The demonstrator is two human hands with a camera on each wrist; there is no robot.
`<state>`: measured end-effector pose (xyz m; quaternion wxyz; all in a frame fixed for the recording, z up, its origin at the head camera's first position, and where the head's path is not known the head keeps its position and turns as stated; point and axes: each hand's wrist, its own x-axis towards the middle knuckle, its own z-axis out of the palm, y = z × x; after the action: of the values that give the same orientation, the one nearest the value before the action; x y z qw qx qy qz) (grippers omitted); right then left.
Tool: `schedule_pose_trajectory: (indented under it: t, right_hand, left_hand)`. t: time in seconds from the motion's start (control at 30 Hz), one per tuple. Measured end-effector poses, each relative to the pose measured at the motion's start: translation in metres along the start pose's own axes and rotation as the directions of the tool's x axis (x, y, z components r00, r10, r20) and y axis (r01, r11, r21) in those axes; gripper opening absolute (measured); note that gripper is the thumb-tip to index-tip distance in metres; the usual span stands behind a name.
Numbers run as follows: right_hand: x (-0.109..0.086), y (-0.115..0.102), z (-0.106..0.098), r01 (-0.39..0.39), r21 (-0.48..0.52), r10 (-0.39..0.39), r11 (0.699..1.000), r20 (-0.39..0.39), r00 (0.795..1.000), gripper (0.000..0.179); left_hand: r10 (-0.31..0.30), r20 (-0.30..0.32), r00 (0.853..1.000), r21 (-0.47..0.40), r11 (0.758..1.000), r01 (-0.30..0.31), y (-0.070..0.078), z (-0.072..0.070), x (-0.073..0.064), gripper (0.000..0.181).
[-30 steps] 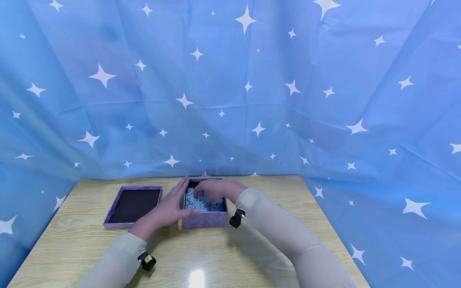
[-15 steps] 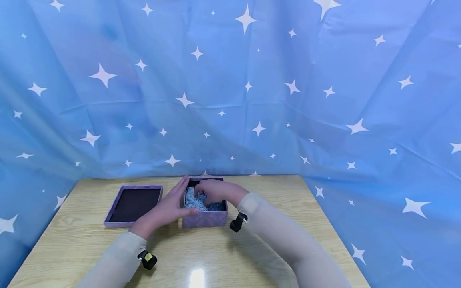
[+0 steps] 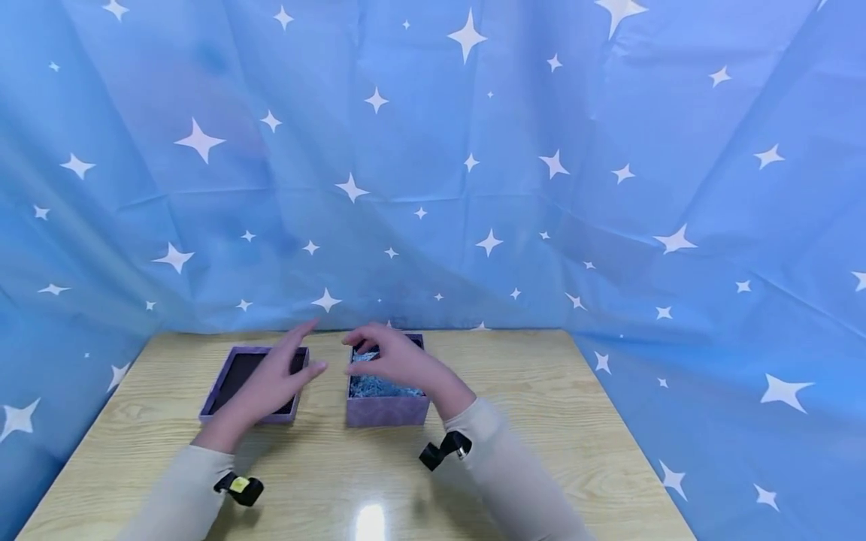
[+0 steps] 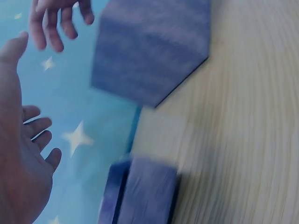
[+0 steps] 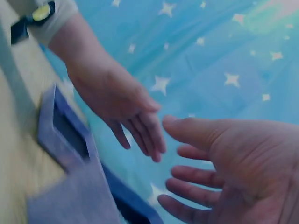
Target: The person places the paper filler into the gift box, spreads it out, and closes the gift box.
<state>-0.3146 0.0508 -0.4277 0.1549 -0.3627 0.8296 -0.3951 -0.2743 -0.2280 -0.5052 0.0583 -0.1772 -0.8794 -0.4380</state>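
With left hand (image 3: 269,382) and right hand (image 3: 406,364) empty, fingers loosely spread, lid (image 3: 237,373) below the left ones and box (image 3: 387,412) below the right, best avoid knocking either.

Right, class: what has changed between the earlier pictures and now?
The left hand's grip came off the purple box and moved left, over the lid. The right hand's grip rose from the blue filling, holding nothing. Box and lid stayed put.
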Motion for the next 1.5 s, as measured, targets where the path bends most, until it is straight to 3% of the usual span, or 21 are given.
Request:
schedule_pose_trajectory:
  t: [0.13, 0.23, 0.5, 0.67, 0.87, 1.2, 1.5]
  right_hand:
    - [0.003, -0.019, 0.025, -0.004, 0.126, 0.010, 0.992, -0.051, 0.999, 0.060]
    - [0.008, -0.031, 0.049, -0.037, 0.154, 0.050, 0.987, -0.080, 0.996, 0.066]
    - [0.020, -0.056, 0.107, -0.190, 0.052, 0.195, 0.980, -0.129, 0.972, 0.088]
    - [0.033, -0.053, 0.134, -0.292, -0.013, 0.285, 0.956, -0.183, 0.941, 0.101]
    - [0.050, -0.026, 0.165, -0.357, -0.071, 0.330, 0.932, -0.243, 0.912, 0.106]
    - [0.063, 0.004, 0.185, -0.285, 0.020, 0.275, 0.958, -0.336, 0.901, 0.109]
    - [0.065, 0.021, 0.190, -0.225, 0.073, 0.235, 0.972, -0.370, 0.899, 0.106]
  left_hand:
    - [-0.011, -0.074, 0.997, 0.040, 0.999, 0.014, -0.012, -0.027, -0.016, 0.075]
    - [-0.038, -0.114, 0.993, 0.049, 0.998, 0.044, -0.024, -0.043, -0.028, 0.073]
    - [-0.173, -0.131, 0.976, -0.017, 0.985, 0.172, -0.061, -0.066, -0.059, 0.076]
    - [-0.230, -0.104, 0.967, -0.051, 0.973, 0.226, -0.079, -0.069, -0.069, 0.080]
    - [-0.296, -0.050, 0.954, -0.108, 0.951, 0.289, -0.092, -0.067, -0.078, 0.091]
    - [-0.339, 0.070, 0.938, -0.142, 0.928, 0.346, -0.105, -0.070, -0.094, 0.105]
    - [-0.282, 0.111, 0.953, -0.146, 0.944, 0.296, -0.109, -0.068, -0.097, 0.120]
